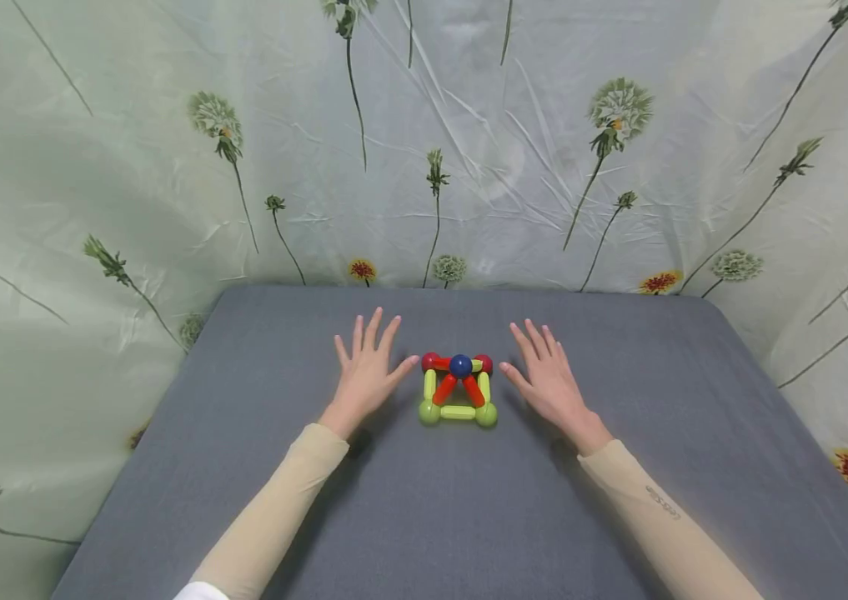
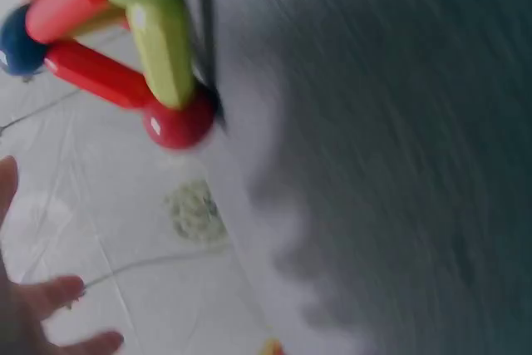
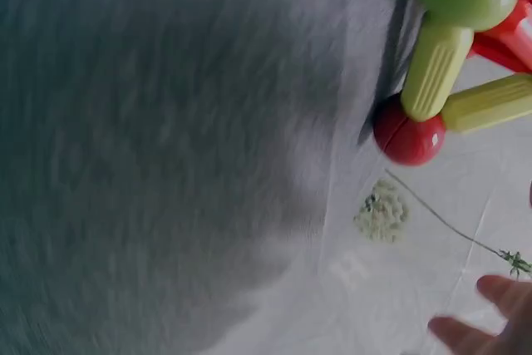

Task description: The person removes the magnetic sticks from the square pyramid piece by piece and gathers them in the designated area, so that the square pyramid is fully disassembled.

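A small pyramid of balls and rods stands on the table between the two hands. Its square base has green balls (image 1: 429, 412) at the near corners and red balls (image 1: 485, 363) at the far ones. A blue ball (image 1: 461, 367) tops it, with red rods (image 1: 474, 390) sloping down from it and yellow-green rods (image 1: 457, 412) along the base. Left of it, my left hand (image 1: 365, 375) hovers with fingers spread, the thumb near a red ball. To its right, my right hand (image 1: 553, 383) is likewise stretched out, apart from the pyramid. Neither hand holds anything.
The grey cloth-covered tabletop (image 1: 424, 517) spreads out around the hands. Behind and beside it hangs a pale curtain (image 1: 499, 158) printed with dandelions and other flowers, meeting the table's far edge.
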`<state>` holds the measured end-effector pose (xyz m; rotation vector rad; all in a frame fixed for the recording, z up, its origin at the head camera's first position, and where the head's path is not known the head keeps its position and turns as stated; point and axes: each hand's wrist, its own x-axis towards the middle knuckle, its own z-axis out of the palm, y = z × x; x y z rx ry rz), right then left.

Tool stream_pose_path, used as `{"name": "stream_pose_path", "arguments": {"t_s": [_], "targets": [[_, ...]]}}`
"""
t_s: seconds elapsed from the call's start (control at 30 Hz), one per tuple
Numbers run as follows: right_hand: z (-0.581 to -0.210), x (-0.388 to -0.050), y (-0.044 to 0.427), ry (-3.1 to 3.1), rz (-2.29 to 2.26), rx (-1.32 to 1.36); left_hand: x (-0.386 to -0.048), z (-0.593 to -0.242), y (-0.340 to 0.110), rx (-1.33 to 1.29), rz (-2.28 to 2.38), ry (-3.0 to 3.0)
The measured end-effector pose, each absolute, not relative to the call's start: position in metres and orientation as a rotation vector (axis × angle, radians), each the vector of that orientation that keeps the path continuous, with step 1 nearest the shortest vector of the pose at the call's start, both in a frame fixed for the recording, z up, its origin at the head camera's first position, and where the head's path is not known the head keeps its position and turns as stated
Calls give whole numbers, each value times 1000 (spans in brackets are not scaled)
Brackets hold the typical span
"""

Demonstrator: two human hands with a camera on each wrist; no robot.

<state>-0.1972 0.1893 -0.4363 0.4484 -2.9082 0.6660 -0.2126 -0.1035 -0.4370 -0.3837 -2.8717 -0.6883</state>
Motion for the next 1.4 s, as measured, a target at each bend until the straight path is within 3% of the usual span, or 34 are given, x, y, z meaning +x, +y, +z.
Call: {"name": "stream_pose_path", "arguments": {"t_s": [0.3, 0.73, 1.07, 1.4], "targets": [[-444, -183, 165, -2706, 1418, 561, -205, -439, -61, -699, -1680, -2566], [-446, -175, 144, -2758, 1497, 532, -213, -446, -53, -773, -1579, -2547], [-450, -183, 154, -2609, 1482, 463, -227, -440, -63, -1129, -1825, -2557], [-447, -181, 144, -2699, 1457, 408, -217, -436, -51, -876, -1438, -2614]]}}
